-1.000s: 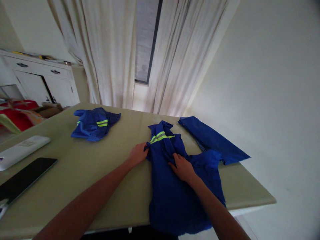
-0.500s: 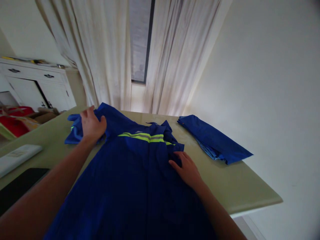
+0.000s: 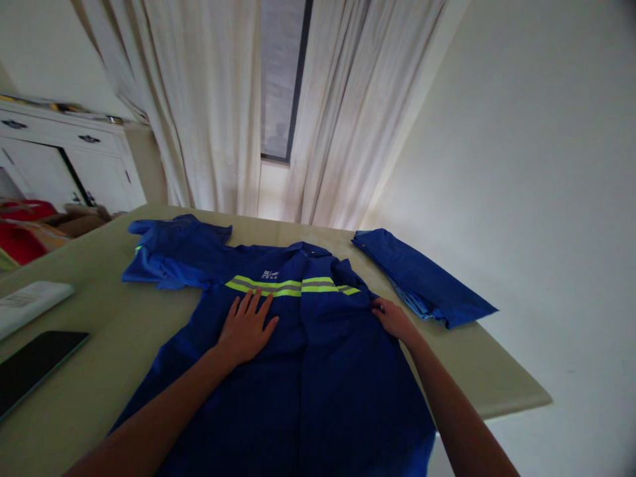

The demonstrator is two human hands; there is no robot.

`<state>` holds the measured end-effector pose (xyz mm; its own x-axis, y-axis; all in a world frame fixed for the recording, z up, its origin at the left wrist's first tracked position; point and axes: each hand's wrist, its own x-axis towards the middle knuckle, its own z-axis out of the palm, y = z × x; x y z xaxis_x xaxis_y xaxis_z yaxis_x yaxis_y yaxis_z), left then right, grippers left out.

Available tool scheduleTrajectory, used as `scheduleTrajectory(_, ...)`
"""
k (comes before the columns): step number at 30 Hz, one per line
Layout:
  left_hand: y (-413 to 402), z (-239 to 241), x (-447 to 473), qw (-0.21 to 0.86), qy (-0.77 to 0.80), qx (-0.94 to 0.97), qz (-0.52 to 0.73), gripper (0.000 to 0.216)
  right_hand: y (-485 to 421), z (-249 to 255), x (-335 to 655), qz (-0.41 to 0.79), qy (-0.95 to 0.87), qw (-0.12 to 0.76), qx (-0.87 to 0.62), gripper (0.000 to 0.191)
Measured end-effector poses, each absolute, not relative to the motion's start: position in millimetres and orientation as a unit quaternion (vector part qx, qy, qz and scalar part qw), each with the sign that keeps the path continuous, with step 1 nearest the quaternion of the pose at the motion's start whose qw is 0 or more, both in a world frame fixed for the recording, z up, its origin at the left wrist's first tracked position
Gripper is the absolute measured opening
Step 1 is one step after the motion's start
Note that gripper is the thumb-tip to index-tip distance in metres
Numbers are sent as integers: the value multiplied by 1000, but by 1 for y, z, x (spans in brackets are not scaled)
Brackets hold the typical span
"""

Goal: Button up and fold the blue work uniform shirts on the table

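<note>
A blue work shirt (image 3: pixel 318 371) with a yellow-green reflective stripe lies spread out, front up, on the pale table (image 3: pixel 477 371). My left hand (image 3: pixel 246 328) rests flat on the shirt's left chest, fingers stretched out, just below the stripe. My right hand (image 3: pixel 392 317) is at the shirt's right edge near the shoulder, fingers curled onto the cloth there. The shirt's lower part hangs toward me over the table's near edge.
A second blue garment (image 3: pixel 173 255) lies crumpled at the back left, partly under the shirt's sleeve. A folded blue piece (image 3: pixel 422 275) lies at the right. A dark tablet (image 3: pixel 30 368) and a white remote (image 3: pixel 27 301) are at the left. Curtains hang behind; a white cabinet (image 3: pixel 64 159) stands left.
The shirt went from a folded bundle to lying spread open on the table. My left hand swung out left with the cloth, then came back flat onto the chest. My right hand shifted right to the edge.
</note>
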<state>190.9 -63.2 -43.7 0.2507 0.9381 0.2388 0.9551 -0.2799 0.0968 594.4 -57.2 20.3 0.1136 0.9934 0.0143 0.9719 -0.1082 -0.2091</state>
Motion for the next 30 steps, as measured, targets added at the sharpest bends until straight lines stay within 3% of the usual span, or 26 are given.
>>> scheduleTrajectory(3,-81,-42,195,45,-603,-785,-130,63,-41,37,577,5,-641,78,-763,34)
scheduleTrajectory(7,-115,-45,191,54,-606,-783,-131,62,-16,42,509,-12,-674,179,-717,34)
scheduleTrajectory(12,-163,-48,173,74,-601,-786,-124,61,-3,11,433,54,-710,156,-685,64)
scheduleTrajectory(18,-141,-10,174,24,-615,-782,-97,58,-9,-14,423,26,-731,135,-669,24)
scheduleTrajectory(22,-72,8,207,4,-567,-811,-143,46,-10,-11,433,53,-715,125,-686,20)
scheduleTrajectory(26,-4,-5,233,-19,-503,-849,-160,51,-10,-9,442,77,-691,144,-704,22)
scheduleTrajectory(30,35,-21,241,-38,-542,-827,-147,51,-4,-8,455,90,-641,184,-739,23)
